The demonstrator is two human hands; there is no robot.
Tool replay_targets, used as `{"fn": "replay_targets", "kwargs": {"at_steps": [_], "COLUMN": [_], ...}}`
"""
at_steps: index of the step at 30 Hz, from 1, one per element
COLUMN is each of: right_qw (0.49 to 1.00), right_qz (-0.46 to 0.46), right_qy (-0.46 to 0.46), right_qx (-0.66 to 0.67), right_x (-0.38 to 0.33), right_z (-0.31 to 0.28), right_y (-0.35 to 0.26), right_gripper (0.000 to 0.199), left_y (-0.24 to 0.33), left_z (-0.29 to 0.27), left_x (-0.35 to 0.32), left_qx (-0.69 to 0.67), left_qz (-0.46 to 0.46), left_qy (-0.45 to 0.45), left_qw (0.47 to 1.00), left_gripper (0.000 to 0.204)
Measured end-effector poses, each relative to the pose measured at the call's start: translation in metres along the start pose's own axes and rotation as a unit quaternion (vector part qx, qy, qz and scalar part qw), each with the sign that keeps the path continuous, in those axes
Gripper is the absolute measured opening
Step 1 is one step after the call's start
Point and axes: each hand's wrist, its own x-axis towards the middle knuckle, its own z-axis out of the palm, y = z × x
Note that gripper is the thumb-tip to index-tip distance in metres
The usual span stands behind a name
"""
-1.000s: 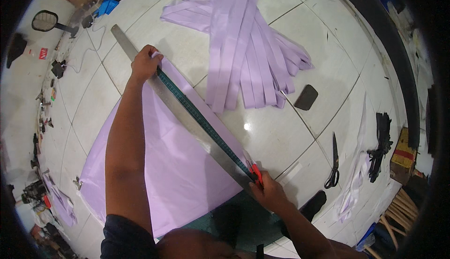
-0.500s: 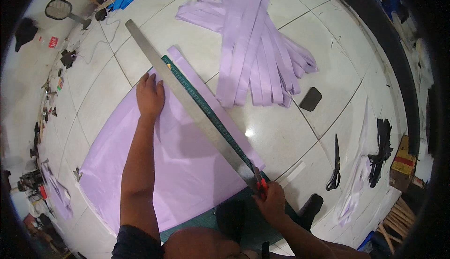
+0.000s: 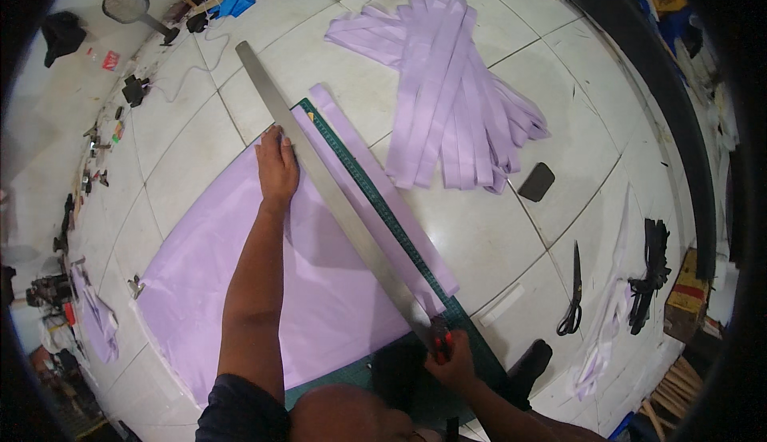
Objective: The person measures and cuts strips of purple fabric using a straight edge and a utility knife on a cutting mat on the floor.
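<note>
right hand (image 3: pixel 452 360): bottom centre of frame, fingers clamped on a small red-and-black cutter (image 3: pixel 440 340), sat at the near end of the ruler. pretty much same spot as a second ago

cutting mat (image 3: pixel 471 338): dark green, pokes out under the cloth, runs up toward centre

lilac fabric (image 3: pixel 240 282): big sheet spread lower left on the tiles, freshly parted strip (image 3: pixel 383 190) lying just right of the ruler

metal ruler (image 3: pixel 319 186): long diagonal from bottom centre to upper left, slid further up-left than half a sec ago

left hand (image 3: pixel 276 164): centre-left, flat on the cloth, fingers together against the ruler's edge; was up near the ruler's far tip a second back, so looks like re-setting for another strip, just a guess

scissors (image 3: pixel 572 298): right side, untouched

black rectangle (image 3: pixel 536 181): right of centre, can't tell what

strip pile (image 3: pixel 447 90): top centre, fanned out, unchanged
</note>
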Motion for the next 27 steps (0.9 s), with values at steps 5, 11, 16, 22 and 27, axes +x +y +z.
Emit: {"fn": "replay_targets", "kwargs": {"at_steps": [5, 11, 16, 22, 27], "right_qw": [1.0, 0.995, 0.994, 0.995, 0.961], "right_qz": [0.002, -0.011, 0.029, 0.049, 0.182], "right_qy": [0.022, 0.025, -0.034, -0.035, 0.181], "right_qx": [0.002, -0.092, -0.096, -0.076, 0.102], "right_x": [-0.011, 0.001, -0.004, 0.012, 0.065], "right_z": [0.009, 0.004, 0.009, -0.014, -0.078], "right_y": [0.015, -0.005, 0.014, -0.001, 0.001], "right_gripper": [0.063, 0.039, 0.053, 0.036, 0.031], "left_y": [-0.006, -0.011, -0.037, -0.033, -0.017], "left_z": [-0.001, 0.007, 0.014, 0.012, 0.019], "left_x": [-0.001, 0.001, 0.009, 0.003, 0.002], "left_qx": [0.039, 0.08, 0.068, 0.172, 0.225], "left_qz": [0.01, 0.052, 0.082, 0.095, 0.13], "left_qy": [0.004, 0.017, 0.013, 0.002, 0.016], "left_qw": [0.999, 0.995, 0.994, 0.98, 0.966], "left_gripper": [0.039, 0.038, 0.039, 0.039, 0.04]}}
